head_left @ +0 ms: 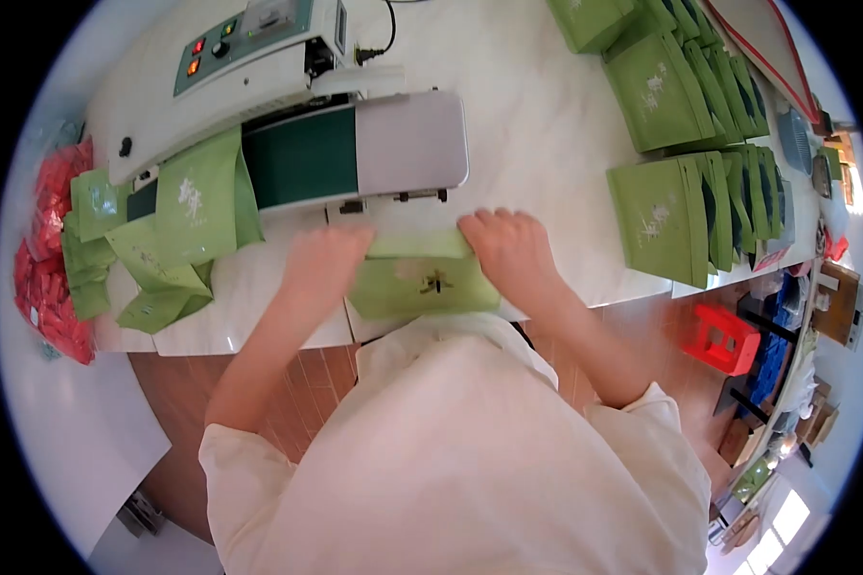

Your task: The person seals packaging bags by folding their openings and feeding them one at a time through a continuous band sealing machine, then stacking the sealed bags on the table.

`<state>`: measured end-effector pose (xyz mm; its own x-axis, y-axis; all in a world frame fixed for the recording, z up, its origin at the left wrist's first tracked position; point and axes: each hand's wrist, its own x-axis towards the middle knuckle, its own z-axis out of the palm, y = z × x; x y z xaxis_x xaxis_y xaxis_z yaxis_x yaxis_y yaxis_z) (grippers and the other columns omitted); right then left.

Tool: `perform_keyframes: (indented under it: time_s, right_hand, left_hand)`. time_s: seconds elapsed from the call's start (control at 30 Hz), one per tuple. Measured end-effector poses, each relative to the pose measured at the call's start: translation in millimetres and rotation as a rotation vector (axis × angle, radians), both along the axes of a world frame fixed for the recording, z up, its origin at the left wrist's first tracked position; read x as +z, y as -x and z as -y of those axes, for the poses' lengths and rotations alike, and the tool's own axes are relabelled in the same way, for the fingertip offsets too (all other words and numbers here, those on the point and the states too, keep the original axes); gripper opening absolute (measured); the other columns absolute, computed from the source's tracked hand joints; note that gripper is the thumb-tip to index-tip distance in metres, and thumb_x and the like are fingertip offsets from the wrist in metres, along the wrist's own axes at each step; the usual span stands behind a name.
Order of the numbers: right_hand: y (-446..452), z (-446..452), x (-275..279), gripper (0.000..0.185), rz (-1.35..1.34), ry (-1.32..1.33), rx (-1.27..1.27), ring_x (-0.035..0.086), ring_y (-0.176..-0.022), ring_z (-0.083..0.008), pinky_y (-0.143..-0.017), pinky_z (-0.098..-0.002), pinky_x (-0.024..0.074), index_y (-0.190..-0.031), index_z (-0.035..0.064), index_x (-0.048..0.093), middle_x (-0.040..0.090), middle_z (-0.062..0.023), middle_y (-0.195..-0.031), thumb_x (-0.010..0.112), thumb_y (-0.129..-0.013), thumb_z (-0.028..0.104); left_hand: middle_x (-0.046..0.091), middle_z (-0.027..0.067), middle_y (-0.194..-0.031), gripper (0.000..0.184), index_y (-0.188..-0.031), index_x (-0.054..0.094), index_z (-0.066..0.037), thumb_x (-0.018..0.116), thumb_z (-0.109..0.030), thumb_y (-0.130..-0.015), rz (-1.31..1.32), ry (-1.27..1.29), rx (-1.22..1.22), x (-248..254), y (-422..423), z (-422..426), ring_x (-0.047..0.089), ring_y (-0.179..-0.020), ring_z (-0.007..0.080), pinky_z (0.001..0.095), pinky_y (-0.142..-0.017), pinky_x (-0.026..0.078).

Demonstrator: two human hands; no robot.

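Observation:
A green pouch (393, 286) with a dark printed mark hangs between my hands at the table's front edge, close to my body. Its upper edge looks folded over in a lighter strip. My left hand (334, 257), blurred, has its fingers closed at the left end of that strip. At the other end, the fingers of my right hand (510, 247) curl over the pouch. Just beyond my hands is a sealing machine (288, 72) with lit red switches and a dark green conveyor belt (302, 161). Another green pouch (199, 196) stands at the belt's left end.
More green pouches (158, 273) lie in a heap at the left, beside red packets (53, 259). Rows of filled, standing green pouches (657, 216) occupy the table's right side. A red plastic stool (721, 340) is on the floor at the right. A black cord (390, 34) runs behind the machine.

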<state>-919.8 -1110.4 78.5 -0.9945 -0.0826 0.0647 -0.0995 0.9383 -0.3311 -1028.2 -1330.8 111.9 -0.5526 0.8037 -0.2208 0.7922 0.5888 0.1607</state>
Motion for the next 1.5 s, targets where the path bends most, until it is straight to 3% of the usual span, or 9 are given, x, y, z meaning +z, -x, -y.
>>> perform_keyframes:
  time_s: [0.27,0.37,0.43,0.47,0.5,0.57,0.77,1.33,1.5]
  right_hand:
    - [111,-57,-41,0.008,-0.215,0.023,-0.069,0.058,-0.064,-0.0229,-0.058,-0.0358,0.0431,-0.074,0.0065,0.055,0.057,-0.0055,-0.066,0.059,-0.067,0.005]
    - [119,-77,-41,0.011,-0.058,0.280,-0.167,0.060,-0.068,-0.0263,-0.062,-0.0370,0.0455,-0.080,0.0027,0.062,0.062,-0.0089,-0.072,0.062,-0.071,0.009]
    - [122,-84,-35,0.019,0.285,0.628,-0.339,0.060,-0.065,-0.0227,-0.062,-0.0340,0.0466,-0.085,-0.0006,0.065,0.065,-0.0082,-0.072,0.066,-0.077,0.016]
    - [122,-89,-42,0.019,0.296,0.637,-0.338,0.060,-0.065,-0.0227,-0.062,-0.0340,0.0466,-0.085,-0.0006,0.065,0.065,-0.0082,-0.072,0.066,-0.077,0.016]
    - [122,-93,-48,0.022,0.323,0.873,-0.392,0.058,-0.062,-0.0184,-0.059,-0.0314,0.0457,-0.083,-0.0012,0.065,0.064,-0.0061,-0.069,0.068,-0.079,0.020]
    - [124,-95,-55,0.027,0.411,1.231,-0.537,0.051,-0.058,-0.0079,-0.053,-0.0239,0.0416,-0.079,-0.0009,0.065,0.059,0.0000,-0.065,0.069,-0.082,0.025]
    - [139,-92,-70,0.024,0.379,1.432,-0.698,0.050,-0.056,-0.0065,-0.050,-0.0219,0.0394,-0.079,0.0020,0.064,0.060,-0.0002,-0.067,0.068,-0.083,0.025]
    - [165,-69,-64,0.026,0.403,1.439,-0.714,0.054,-0.056,-0.0085,-0.049,-0.0225,0.0448,-0.087,-0.0035,0.065,0.063,-0.0034,-0.070,0.064,-0.085,0.023]
    - [177,-53,-58,0.027,0.452,1.447,-0.685,0.056,-0.057,-0.0085,-0.050,-0.0230,0.0484,-0.089,-0.0038,0.066,0.063,-0.0042,-0.070,0.065,-0.084,0.023]
  left_hand:
    - [0.065,0.0090,-0.081,0.015,-0.091,0.065,-0.011,0.060,-0.013,-0.077,-0.039,-0.049,0.142,-26,119,-48,0.062,-0.073,0.0294,0.0382,-0.058,0.048]
    - [0.067,0.0100,-0.079,0.021,-0.094,0.067,-0.009,0.066,-0.022,-0.078,0.168,-0.121,0.355,-26,136,-47,0.063,-0.068,0.0256,0.0341,-0.059,0.048]
    - [0.068,0.0092,-0.081,0.025,-0.097,0.068,-0.008,0.069,-0.025,-0.078,0.308,-0.119,0.505,-32,143,-44,0.063,-0.065,0.0217,0.0304,-0.060,0.048]
    - [0.068,0.0069,-0.079,0.026,-0.096,0.068,-0.006,0.070,-0.025,-0.078,0.513,-0.330,0.607,-42,143,-39,0.061,-0.064,0.0163,0.0270,-0.061,0.047]
    - [0.068,0.0046,-0.078,0.027,-0.095,0.068,-0.003,0.071,-0.024,-0.078,0.715,-0.543,0.709,-49,144,-36,0.060,-0.063,0.0108,0.0235,-0.062,0.047]
    - [0.067,0.0033,-0.079,0.027,-0.096,0.067,-0.001,0.071,-0.023,-0.080,0.796,-0.612,0.826,-60,143,-38,0.058,-0.066,0.0080,0.0218,-0.063,0.046]
    - [0.065,0.0039,-0.087,0.030,-0.100,0.063,0.002,0.065,-0.025,-0.086,1.001,-0.855,1.101,-85,151,-36,0.057,-0.072,0.0065,0.0204,-0.065,0.046]
    - [0.064,0.0023,-0.087,0.024,-0.096,0.061,-0.001,0.057,-0.024,-0.091,0.922,-0.971,1.238,-98,170,0,0.057,-0.075,0.0071,0.0193,-0.069,0.043]
    - [0.062,0.0004,-0.091,0.022,-0.097,0.061,-0.002,0.058,-0.023,-0.090,0.728,-0.894,1.263,-96,181,18,0.056,-0.080,0.0057,0.0185,-0.073,0.041]
